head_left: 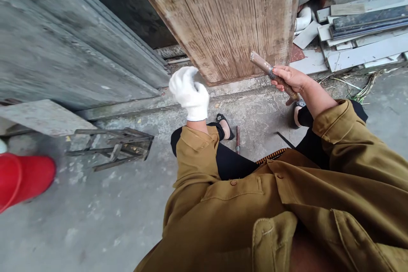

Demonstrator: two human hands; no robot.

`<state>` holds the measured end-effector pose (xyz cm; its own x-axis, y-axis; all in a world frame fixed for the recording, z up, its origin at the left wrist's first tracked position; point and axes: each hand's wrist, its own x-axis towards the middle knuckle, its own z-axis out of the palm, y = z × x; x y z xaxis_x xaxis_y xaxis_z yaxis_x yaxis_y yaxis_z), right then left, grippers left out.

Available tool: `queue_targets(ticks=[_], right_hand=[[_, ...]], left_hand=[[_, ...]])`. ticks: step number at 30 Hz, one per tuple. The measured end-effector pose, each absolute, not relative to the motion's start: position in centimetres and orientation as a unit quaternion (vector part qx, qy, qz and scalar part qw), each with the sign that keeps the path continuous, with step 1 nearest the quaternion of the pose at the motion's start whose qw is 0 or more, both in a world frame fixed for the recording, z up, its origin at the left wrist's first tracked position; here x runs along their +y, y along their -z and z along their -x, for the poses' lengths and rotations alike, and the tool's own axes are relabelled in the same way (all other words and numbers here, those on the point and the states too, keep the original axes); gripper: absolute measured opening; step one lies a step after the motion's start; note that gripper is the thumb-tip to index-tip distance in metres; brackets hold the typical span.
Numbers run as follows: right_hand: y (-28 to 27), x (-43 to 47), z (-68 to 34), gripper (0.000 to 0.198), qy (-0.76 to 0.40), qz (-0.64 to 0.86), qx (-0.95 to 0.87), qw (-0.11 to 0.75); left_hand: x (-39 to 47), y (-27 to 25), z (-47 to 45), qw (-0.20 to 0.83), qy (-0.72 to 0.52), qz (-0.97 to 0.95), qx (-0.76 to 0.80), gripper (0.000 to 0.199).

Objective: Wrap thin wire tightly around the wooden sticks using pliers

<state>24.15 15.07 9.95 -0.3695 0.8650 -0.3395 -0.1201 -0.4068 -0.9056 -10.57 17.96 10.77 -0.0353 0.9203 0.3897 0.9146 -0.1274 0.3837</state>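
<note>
My left hand wears a white glove and is raised near the lower left edge of a brown wooden plank panel. Its fingers curve loosely, with a gap to the thumb and nothing visible between them. My bare right hand is wrapped round the brown shaft of a stick-like hand tool. Wire binds the tool just above the fingers, and its paler end points up and left in front of the panel. What kind of tool it is I cannot tell.
The panel stands upright at a low concrete ledge. To the left are a small wooden stool on its side and a red bucket. White boards are piled at right. A short brown rod lies between my feet.
</note>
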Motion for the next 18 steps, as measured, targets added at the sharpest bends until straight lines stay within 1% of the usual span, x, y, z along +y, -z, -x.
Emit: queue_targets(ticks=[1, 3, 7, 9, 11, 15, 18], right_hand=[[-9.9, 15.0, -24.0, 0.032, -0.718, 0.436, -0.427, 0.334], [-9.7, 14.9, -23.6, 0.035, -0.736, 0.411, -0.441, 0.309], [-9.1, 14.9, -23.2, 0.055, -0.782, 0.326, -0.459, 0.266], [-8.6, 15.0, -23.3, 0.063, -0.800, 0.290, -0.462, 0.250], [-8.1, 15.0, -23.6, 0.064, -0.810, 0.264, -0.467, 0.238], [-8.0, 14.9, -24.8, 0.061, -0.818, 0.227, -0.485, 0.212], [-8.6, 14.8, -25.3, 0.056, -0.811, 0.230, -0.518, 0.146]], left_hand=[[17.8, -10.9, 9.5, 0.014, -0.295, -0.724, 0.624, 0.050], [17.6, -10.8, 7.0, 0.063, -0.268, -0.793, 0.544, 0.045], [18.0, -9.2, 2.3, 0.132, -0.160, -0.885, 0.417, 0.045], [18.4, -8.4, 1.1, 0.178, -0.133, -0.904, 0.366, 0.037], [19.0, -7.9, 0.9, 0.255, -0.122, -0.896, 0.343, 0.029], [19.8, -8.0, 2.7, 0.444, -0.137, -0.817, 0.342, 0.027], [19.8, -8.9, 4.2, 0.519, -0.163, -0.764, 0.346, 0.027]])
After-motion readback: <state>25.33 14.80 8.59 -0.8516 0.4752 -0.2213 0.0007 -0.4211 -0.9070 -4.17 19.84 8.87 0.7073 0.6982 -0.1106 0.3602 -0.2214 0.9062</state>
